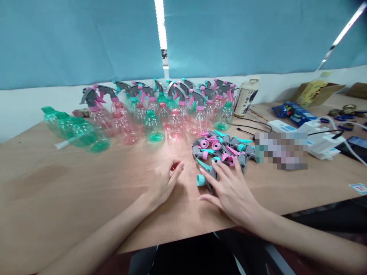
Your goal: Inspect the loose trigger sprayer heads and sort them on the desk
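My left hand [166, 179] rests on the table with its fingers curled towards the thumb. Whatever lies inside the curl, if anything, is hidden. Spread fingers of my right hand [229, 187] reach over a grey spray head with a teal collar [200, 180]; whether they touch it I cannot tell. Just beyond is a pile of loose spray heads [220, 147] in grey, pink and teal. Behind my hands stand open-necked bottles, among them a clear green bottle [154, 126] and a clear pink bottle [175, 125]. Further back, several bottles carry spray heads, like this pink one [199, 114].
Green bottles [88, 133] stand at the left, with a pale translucent strip [67, 142] near them. To the right are a white carton-like container [246, 97], black cables [255, 124], a white power strip [321, 141], a blue packet [298, 112] and scissors [345, 118].
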Demonstrator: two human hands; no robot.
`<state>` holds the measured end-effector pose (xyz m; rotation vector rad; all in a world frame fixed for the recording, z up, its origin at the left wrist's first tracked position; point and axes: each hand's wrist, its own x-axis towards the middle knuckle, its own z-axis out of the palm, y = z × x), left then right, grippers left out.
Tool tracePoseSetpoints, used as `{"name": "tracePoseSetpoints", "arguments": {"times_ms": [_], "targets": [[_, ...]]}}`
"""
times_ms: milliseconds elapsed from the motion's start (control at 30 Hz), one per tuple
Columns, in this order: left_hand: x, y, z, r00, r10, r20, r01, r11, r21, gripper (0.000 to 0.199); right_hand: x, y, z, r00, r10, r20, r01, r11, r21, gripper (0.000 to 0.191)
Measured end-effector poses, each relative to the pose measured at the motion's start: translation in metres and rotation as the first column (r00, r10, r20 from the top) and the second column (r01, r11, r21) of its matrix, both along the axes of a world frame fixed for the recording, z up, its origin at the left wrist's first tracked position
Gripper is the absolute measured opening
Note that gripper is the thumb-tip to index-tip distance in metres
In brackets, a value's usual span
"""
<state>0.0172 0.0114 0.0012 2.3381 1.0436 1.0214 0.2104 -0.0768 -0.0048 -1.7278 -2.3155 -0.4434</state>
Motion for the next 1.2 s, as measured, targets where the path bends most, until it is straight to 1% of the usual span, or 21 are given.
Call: {"name": "tracePoseSetpoints", "arguments": {"times_ms": [67, 167, 233, 333, 433, 600, 700, 833, 933, 1067, 1133, 1200], "targets": [[0.0, 0.0, -0.001, 1.0, 0.001, -0.012, -0.001, 1.0, 0.005, 0.018, -0.004, -0.006, -0.004, 0.999, 0.05, 0.0, -0.05, 0.999, -0.001, 0.073], [0.0, -0.001, -0.002, 0.999, -0.004, -0.034, 0.005, 1.0, 0.012, 0.016, -0.001, -0.007, -0.008, 0.996, 0.085, 0.001, -0.085, 0.995, 0.051, 0.074], [0.001, -0.001, -0.002, 0.999, -0.009, -0.049, 0.01, 1.0, 0.014, 0.014, 0.006, -0.005, -0.008, 0.997, 0.077, 0.01, -0.077, 0.994, 0.077, 0.068], [0.002, -0.002, -0.002, 0.997, -0.019, -0.077, 0.019, 1.0, 0.003, 0.011, 0.02, -0.003, -0.007, 0.998, 0.057, 0.016, -0.058, 0.996, 0.065, 0.06], [0.005, -0.003, -0.002, 0.991, -0.042, -0.125, 0.045, 0.999, 0.017, 0.011, 0.03, -0.002, -0.005, 0.999, 0.039, 0.003, -0.039, 0.997, 0.069, 0.061], [0.017, 0.0, -0.006, 0.97, -0.139, -0.197, 0.159, 0.983, 0.088, 0.012, 0.029, 0.012, -0.005, 0.997, 0.017, -0.076, -0.006, 0.991, 0.135, 0.064], [0.028, 0.008, -0.009, 0.973, -0.15, -0.175, 0.172, 0.978, 0.119, 0.014, 0.024, 0.028, -0.004, 0.986, 0.036, -0.164, -0.01, 0.987, 0.159, 0.06], [0.044, 0.026, -0.013, 0.981, -0.12, -0.15, 0.146, 0.973, 0.18, 0.018, 0.022, 0.048, -0.003, 0.977, 0.029, -0.211, 0.002, 0.989, 0.145, 0.054], [0.054, 0.04, -0.016, 0.969, -0.162, -0.184, 0.196, 0.963, 0.186, 0.024, 0.02, 0.056, -0.003, 0.979, 0.012, -0.203, 0.013, 0.993, 0.121, 0.047], [0.061, 0.052, -0.019, 0.946, -0.217, -0.242, 0.261, 0.95, 0.169, 0.028, 0.016, 0.05, 0.0, 0.986, -0.037, -0.164, 0.043, 0.998, 0.034, 0.04], [0.062, 0.052, -0.02, 0.938, -0.229, -0.259, 0.275, 0.948, 0.161, 0.028, 0.016, 0.045, 0.001, 0.989, -0.055, -0.137, 0.057, 0.998, 0.005, 0.037], [0.062, 0.051, -0.02, 0.931, -0.225, -0.287, 0.281, 0.944, 0.172, 0.03, 0.018, 0.044, 0.002, 0.992, -0.063, -0.112, 0.064, 0.998, 0.006, 0.034]]}}
